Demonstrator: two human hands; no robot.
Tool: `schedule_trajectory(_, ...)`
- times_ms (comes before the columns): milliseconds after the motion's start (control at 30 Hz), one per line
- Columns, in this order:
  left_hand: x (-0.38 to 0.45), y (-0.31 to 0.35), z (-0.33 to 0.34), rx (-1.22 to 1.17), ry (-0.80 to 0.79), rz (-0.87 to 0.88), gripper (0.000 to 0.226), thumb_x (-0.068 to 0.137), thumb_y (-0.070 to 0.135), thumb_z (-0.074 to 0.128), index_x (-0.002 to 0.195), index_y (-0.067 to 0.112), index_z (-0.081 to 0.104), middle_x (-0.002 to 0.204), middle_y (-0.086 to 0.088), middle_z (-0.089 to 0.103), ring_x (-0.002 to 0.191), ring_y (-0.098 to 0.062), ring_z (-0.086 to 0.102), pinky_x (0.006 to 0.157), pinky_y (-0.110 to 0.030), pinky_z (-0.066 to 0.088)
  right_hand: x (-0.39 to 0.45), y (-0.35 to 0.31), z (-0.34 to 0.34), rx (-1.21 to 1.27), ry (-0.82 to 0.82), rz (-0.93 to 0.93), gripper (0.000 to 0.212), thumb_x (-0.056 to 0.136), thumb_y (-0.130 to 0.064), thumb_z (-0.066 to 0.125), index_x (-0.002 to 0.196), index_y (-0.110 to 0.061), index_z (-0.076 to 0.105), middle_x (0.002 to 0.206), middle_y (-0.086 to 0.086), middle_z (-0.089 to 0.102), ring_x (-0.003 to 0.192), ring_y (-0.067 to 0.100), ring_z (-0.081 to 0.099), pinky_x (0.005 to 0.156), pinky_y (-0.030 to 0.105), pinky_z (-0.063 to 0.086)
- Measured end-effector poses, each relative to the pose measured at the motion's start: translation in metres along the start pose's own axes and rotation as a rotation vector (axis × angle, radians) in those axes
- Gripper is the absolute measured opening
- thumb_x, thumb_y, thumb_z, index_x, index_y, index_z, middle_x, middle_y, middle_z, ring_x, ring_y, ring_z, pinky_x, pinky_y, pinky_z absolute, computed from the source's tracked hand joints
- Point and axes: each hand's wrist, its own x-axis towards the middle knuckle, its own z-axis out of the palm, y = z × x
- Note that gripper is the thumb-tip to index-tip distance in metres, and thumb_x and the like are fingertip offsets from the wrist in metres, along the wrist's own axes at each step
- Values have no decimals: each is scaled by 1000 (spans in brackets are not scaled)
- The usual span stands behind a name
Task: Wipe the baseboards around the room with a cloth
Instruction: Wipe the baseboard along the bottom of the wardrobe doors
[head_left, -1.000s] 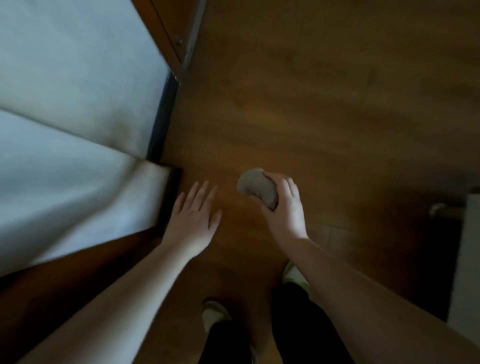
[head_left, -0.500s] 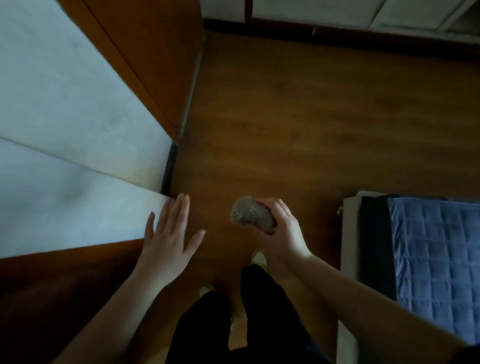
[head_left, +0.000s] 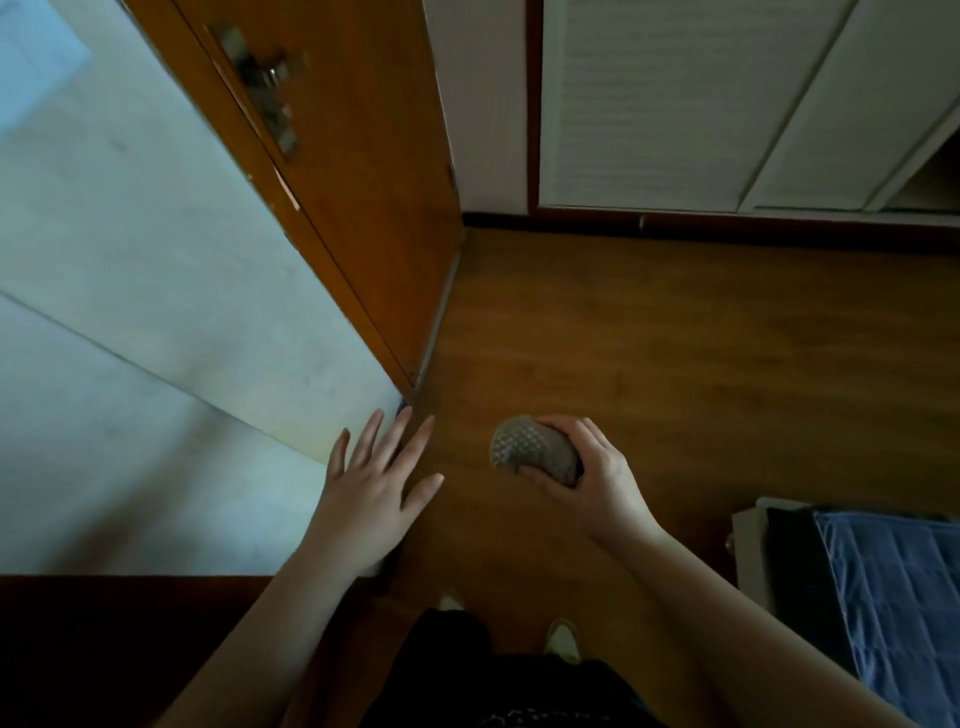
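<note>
the right hand (head_left: 597, 478) grips a balled-up grey cloth (head_left: 535, 450) with a waffle texture, thumb below and fingers curled over its far side, so most of the ball shows to the left of the hand. the cloth is held in the air over a brown wood floor (head_left: 675, 364), near the middle of the view. the left hand (head_left: 371, 488) is released, palm down, fingers straight and spread, holding nothing; its fingertips point toward the bottom corner of an orange-brown door (head_left: 363, 182). whether that hand touches anything cannot be told. the door runs up and to the left, with a metal handle (head_left: 262, 78) near the top. left of the door lies a pale blue-white wall (head_left: 130, 260). at the far edge of the floor a dark baseboard (head_left: 727, 228) runs along under white louvred closet doors (head_left: 675, 104), well apart from the cloth. at the lower right is the corner of a bed (head_left: 748, 545) with a blue quilted cover (head_left: 893, 597). both forearms are bare. at the bottom centre are dark trousers (head_left: 467, 660) and the toes of two light shoes (head_left: 561, 636), seen from above.
</note>
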Motion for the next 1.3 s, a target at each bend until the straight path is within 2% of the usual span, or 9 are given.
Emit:
schedule_trajectory(133, 34, -19, -10, -16, 27, 32, 75, 75, 80, -27, 143, 48, -26, 165, 10, -12, 152, -19, -15, 121, -48, -8, 26, -7, 10, -39, -46, 12, 58, 78, -37, 80, 128, -27, 54, 115, -22, 51, 104, -7, 52, 83, 5, 44)
schedule_trajectory(333, 90, -71, -27, 1, 105, 49, 73, 80, 79, -22, 146, 46, -24, 165, 9, -13, 153, -20, -12, 122, -47, -6, 81, -25, 28, -120, 107, 38, 55, 76, -42, 79, 125, -29, 55, 112, -31, 46, 103, -18, 48, 74, -2, 40)
schedule_trajectory(433, 116, -91, -36, 35, 146, 73, 77, 84, 78, -16, 152, 43, -12, 163, 5, -13, 153, -24, -8, 121, -49, -5, 114, -34, 34, -153, 126, 22, 54, 77, -43, 78, 124, -30, 55, 111, -35, 43, 102, -18, 47, 70, -1, 40)
schedule_trajectory(533, 141, -98, -47, 26, 192, 83, 81, 87, 78, -7, 156, 37, 3, 165, 0, -8, 153, -27, -10, 122, -53, -2, 140, -39, 37, -168, 163, 14, 54, 78, -40, 79, 125, -28, 55, 111, -26, 47, 98, -11, 50, 71, 0, 42)
schedule_trajectory(700, 193, -92, -62, 68, 182, 122, 82, 86, 78, -10, 158, 39, -4, 166, 1, -16, 150, -23, -22, 115, -45, -21, 171, -31, 25, -236, 175, 36, 56, 79, -42, 75, 128, -26, 53, 116, -13, 51, 105, 8, 53, 81, 23, 51)
schedule_trajectory(933, 292, -57, -70, 93, 215, 196, 72, 97, 71, 11, 157, 33, 23, 167, -4, 8, 152, -27, -2, 118, -48, -4, 234, 21, -18, -280, 293, 81, 54, 79, -36, 78, 127, -23, 56, 112, -12, 52, 101, 10, 54, 81, 30, 54)
schedule_trajectory(1100, 356, -34, -76, 94, 154, 163, 71, 97, 72, 11, 158, 36, 14, 166, 0, -4, 152, -25, -9, 117, -47, -8, 297, 61, -51, -251, 309, 103, 56, 79, -35, 79, 127, -19, 56, 113, -8, 55, 102, 11, 54, 81, 28, 52)
schedule_trajectory(1200, 386, -25, -85, 103, 142, 142, 72, 96, 73, 6, 158, 38, 9, 166, 2, -10, 152, -24, -14, 115, -44, -14, 334, 75, -68, -237, 292, 85, 56, 79, -35, 79, 128, -21, 55, 112, -14, 50, 101, 7, 51, 80, 22, 47)
schedule_trajectory(1300, 412, -25, -97, 87, 130, 96, 71, 93, 74, -2, 155, 40, -4, 164, 4, -18, 151, -22, -19, 115, -44, -17, 367, 83, -79, -228, 263, 59, 56, 80, -33, 78, 129, -21, 54, 114, -12, 51, 103, 7, 50, 81, 24, 49)
